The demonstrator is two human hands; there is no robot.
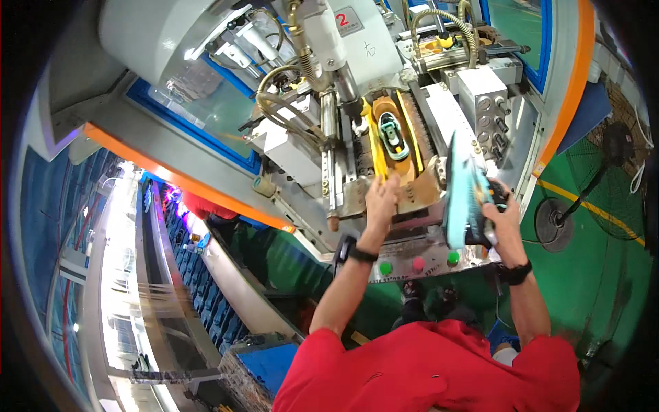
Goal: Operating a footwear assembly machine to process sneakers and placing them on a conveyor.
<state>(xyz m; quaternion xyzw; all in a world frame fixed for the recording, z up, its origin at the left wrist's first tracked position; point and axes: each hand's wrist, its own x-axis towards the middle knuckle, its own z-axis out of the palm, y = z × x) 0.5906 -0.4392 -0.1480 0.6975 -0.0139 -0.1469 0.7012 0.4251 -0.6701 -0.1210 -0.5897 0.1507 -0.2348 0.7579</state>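
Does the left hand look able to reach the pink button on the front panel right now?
Probably yes: the left hand is close by, and nothing visible blocks the pink button; the shoe in the right hand sits to one side.

Left hand (382, 200): at the shoe mould's (405, 169) 6 o'clock end
Right hand (506, 218): holding teal-and-black shoe (458, 202), 3 o'clock
Pink button (418, 263): 4 o'clock

A red numeral (342, 20) marks a grey plate (353, 16)
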